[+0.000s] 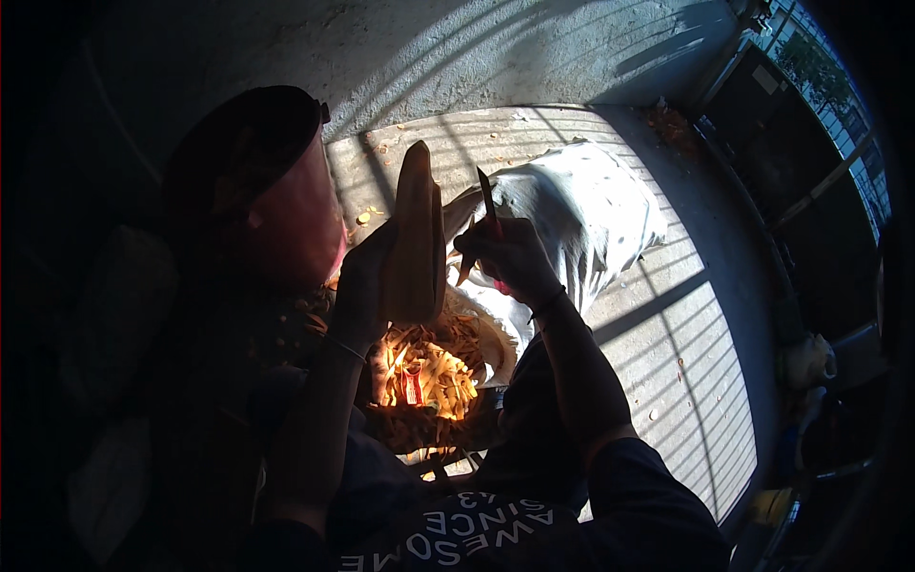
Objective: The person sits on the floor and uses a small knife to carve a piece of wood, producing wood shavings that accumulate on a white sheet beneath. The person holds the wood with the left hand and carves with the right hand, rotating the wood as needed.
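My left hand (364,276) is closed round a long carved piece of wood (414,243), held upright with its narrow end at the top. Just to the right, my right hand (519,255) grips a knife (487,195), its dark blade pointing up and away from the wood. Some red shows at the handle between my fingers. A curled wood shaving (464,269) hangs beside that hand. Below both hands, a pile of wood shavings (437,374) lies in bright sunlight near my lap, with a small red and white packet (412,386) among them.
A red bucket (297,214) stands at the left, its inside in shadow. A large white sack (596,195) lies on the concrete floor (681,353) ahead and right. Beyond rises a rough wall (457,57). A dark gate (777,124) stands at the far right; scattered shavings lie near the bucket.
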The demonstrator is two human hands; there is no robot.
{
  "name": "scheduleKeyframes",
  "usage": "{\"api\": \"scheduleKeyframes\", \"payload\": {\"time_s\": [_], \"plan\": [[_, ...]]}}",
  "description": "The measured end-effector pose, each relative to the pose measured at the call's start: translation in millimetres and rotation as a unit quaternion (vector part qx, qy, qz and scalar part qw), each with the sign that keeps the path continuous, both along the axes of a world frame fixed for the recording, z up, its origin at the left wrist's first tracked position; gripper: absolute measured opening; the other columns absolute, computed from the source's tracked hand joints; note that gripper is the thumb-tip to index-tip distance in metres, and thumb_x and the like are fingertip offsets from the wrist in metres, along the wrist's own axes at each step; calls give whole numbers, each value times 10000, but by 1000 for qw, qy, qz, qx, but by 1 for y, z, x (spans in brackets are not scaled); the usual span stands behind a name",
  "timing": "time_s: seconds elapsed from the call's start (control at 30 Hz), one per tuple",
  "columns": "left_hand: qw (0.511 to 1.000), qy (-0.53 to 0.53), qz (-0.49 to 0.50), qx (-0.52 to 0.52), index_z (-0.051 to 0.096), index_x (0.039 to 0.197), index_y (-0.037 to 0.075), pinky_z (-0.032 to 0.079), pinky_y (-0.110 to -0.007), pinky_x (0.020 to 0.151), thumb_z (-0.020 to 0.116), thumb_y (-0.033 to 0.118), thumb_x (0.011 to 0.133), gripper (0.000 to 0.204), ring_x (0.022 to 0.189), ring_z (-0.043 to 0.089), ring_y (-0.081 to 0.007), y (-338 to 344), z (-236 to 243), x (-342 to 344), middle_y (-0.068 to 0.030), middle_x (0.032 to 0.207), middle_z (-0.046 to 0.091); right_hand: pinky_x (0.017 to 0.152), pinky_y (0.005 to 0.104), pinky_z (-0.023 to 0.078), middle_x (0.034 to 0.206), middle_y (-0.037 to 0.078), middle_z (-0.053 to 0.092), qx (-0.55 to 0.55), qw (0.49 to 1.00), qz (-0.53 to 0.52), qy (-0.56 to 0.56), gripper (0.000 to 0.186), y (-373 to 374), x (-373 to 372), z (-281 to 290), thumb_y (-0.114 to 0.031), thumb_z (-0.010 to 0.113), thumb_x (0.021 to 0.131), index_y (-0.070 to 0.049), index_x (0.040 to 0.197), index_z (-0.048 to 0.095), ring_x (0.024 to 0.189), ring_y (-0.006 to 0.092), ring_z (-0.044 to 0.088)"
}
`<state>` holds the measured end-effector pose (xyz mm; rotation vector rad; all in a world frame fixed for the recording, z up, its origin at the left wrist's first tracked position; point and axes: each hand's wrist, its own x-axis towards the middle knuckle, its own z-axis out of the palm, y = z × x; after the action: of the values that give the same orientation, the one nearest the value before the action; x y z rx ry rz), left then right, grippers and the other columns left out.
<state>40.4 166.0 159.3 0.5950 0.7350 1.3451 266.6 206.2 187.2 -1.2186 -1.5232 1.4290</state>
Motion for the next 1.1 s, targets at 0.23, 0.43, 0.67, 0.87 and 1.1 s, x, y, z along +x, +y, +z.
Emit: {"api": "scheduleKeyframes", "payload": {"time_s": [0.23, 0.43, 0.67, 0.87, 1.1], "plan": [[957, -259, -129, 2, 619, 1272, 28, 567, -336, 910, 500, 312, 1058, 375, 1017, 692, -207, -4, 20, -6, -98, 1161, 698, 519, 258, 430, 641, 16, 673, 81, 988, 121, -49, 189, 7, 13, -15, -228, 773, 872, -51, 806, 758, 570, 55, 570], [965, -244, -96, -15, 641, 1223, 22, 581, -349, 870, 505, 331, 1053, 378, 991, 698, -219, -7, 16, -5, -106, 1129, 709, 607, 361, 465, 746, 77, 669, 282, 943, 107, -143, 269, -17, 2, 29, -312, 693, 949, -46, 939, 731, 646, 191, 623], [909, -316, -256, 88, 523, 1395, 19, 539, -374, 992, 413, 319, 1088, 443, 1140, 644, -220, -1, 17, -3, -120, 1292, 638, 552, 388, 424, 648, 96, 579, 396, 873, 175, -226, 296, -36, 0, 40, -305, 770, 886, -60, 743, 687, 562, 260, 573], [942, -259, -208, 55, 545, 1369, 20, 543, -376, 983, 417, 316, 1087, 428, 1123, 656, -231, 0, -1, -11, -125, 1263, 653, 547, 391, 445, 606, 82, 598, 412, 863, 111, -271, 403, -29, 7, 37, -424, 732, 903, -89, 690, 666, 558, 284, 619], [970, -205, -130, 12, 589, 1313, 24, 562, -352, 932, 424, 303, 1087, 395, 1044, 681, -200, -5, 10, -6, -99, 1216, 677, 546, 385, 448, 619, 76, 620, 397, 871, 139, -254, 282, -29, 7, 39, -407, 728, 908, -152, 789, 754, 553, 274, 619]]}}
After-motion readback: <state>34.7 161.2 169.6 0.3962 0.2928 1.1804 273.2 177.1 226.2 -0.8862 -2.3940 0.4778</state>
